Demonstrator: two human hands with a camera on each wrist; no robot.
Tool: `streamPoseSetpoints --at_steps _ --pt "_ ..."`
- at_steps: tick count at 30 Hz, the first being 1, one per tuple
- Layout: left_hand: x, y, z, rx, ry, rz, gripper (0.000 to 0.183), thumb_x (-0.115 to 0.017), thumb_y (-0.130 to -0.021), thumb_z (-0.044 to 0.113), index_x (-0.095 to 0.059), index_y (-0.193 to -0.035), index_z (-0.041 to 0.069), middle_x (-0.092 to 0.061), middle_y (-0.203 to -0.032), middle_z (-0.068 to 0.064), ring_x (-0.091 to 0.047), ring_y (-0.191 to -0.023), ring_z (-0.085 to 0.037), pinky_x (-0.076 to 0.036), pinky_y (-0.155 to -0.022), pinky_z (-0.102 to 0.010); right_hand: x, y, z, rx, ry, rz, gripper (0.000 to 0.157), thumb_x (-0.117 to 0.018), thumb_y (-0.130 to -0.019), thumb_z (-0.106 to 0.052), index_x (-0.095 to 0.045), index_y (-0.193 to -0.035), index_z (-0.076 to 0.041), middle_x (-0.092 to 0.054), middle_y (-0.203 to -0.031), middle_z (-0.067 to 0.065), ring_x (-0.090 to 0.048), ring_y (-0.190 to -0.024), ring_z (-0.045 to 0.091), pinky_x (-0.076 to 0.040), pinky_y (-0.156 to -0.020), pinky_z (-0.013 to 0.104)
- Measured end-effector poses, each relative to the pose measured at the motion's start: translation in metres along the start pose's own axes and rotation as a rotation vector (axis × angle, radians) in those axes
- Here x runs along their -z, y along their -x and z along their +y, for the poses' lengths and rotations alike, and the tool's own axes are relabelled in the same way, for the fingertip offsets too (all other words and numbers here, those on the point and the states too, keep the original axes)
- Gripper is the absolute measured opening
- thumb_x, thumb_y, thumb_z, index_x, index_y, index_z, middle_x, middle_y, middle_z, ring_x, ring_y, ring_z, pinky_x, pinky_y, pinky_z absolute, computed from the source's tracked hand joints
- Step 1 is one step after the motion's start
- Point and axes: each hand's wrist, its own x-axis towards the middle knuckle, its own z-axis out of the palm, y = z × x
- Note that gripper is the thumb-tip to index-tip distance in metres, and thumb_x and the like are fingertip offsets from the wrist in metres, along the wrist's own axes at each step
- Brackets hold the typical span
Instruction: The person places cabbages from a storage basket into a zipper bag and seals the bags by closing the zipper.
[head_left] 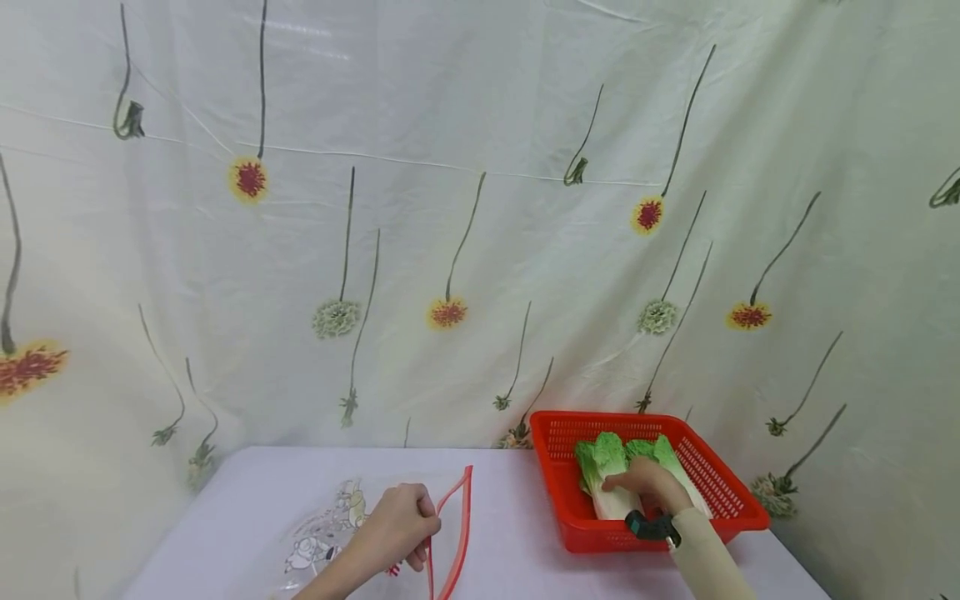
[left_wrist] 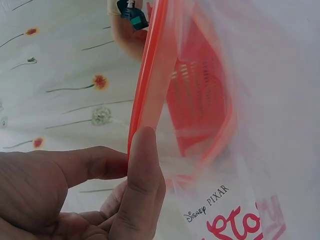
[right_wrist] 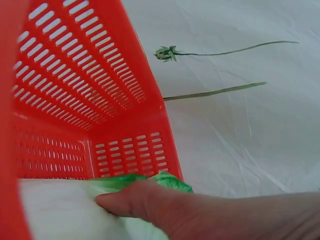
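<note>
My left hand (head_left: 397, 525) pinches the red zip edge (head_left: 465, 533) of a clear plastic bag between thumb and forefinger. The bag's mouth gapes, and its printed side (head_left: 311, 552) spreads over the table. Close up in the left wrist view, red lettering (left_wrist: 235, 222) shows on the bag. Inside a red basket (head_left: 555, 500), my right hand (head_left: 654, 483) grips a napa cabbage (head_left: 609, 462) with a white base and green leafy top. In the right wrist view the thumb lies along its pale stem (right_wrist: 70, 205); the other fingers are hidden. Another napa cabbage (head_left: 666, 454) lies to its right.
The white table (head_left: 502, 508) carries the bag at left and the slotted basket at its right edge. Directly behind hangs a pale curtain (head_left: 420, 250) printed with flowers. The basket's raised walls surround the cabbages.
</note>
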Motion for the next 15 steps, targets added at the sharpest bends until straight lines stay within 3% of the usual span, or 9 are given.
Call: streamPoseSetpoints --at_steps 2,7,9,15 --pt "0.002 0.0 0.0 -0.009 -0.001 0.005 0.007 -0.061 -0.081 0.005 -0.057 -0.076 0.005 -0.058 -0.058 -0.005 -0.057 -0.041 -0.009 -0.046 -0.04 -0.021 0.0 -0.001 -0.001 0.044 0.022 0.038 0.04 -0.074 -0.076 -0.032 -0.048 -0.073 -0.003 -0.039 -0.062 0.0 -0.031 -0.052 0.011 -0.028 -0.047 0.024" --pt "0.005 0.0 -0.001 -0.055 0.02 0.047 0.004 -0.06 -0.08 0.004 -0.057 -0.077 0.003 -0.059 -0.057 -0.005 -0.057 -0.041 -0.009 -0.047 -0.04 -0.024 -0.003 -0.003 -0.007 0.149 0.069 0.151 0.038 -0.072 -0.073 -0.036 -0.055 -0.07 -0.002 -0.042 -0.066 0.001 -0.033 -0.055 0.013 -0.03 -0.049 0.025" --pt "0.005 0.0 0.0 -0.069 0.029 0.068 0.003 -0.059 -0.08 0.003 -0.057 -0.077 0.003 -0.059 -0.056 -0.005 -0.057 -0.04 -0.008 -0.048 -0.041 -0.025 -0.005 -0.003 -0.011 0.158 0.034 0.191 0.034 -0.071 -0.072 -0.035 -0.052 -0.061 -0.009 -0.034 -0.059 -0.002 -0.03 -0.053 0.012 -0.028 -0.048 0.025" --pt "0.005 -0.002 0.002 -0.057 0.041 0.108 0.004 -0.06 -0.08 0.004 -0.057 -0.078 0.002 -0.059 -0.056 -0.004 -0.057 -0.041 -0.008 -0.049 -0.042 -0.026 -0.005 0.002 -0.027 0.178 -0.151 0.289 0.032 -0.067 -0.076 -0.032 -0.057 -0.077 -0.002 -0.04 -0.067 0.001 -0.037 -0.058 0.015 -0.033 -0.051 0.026"
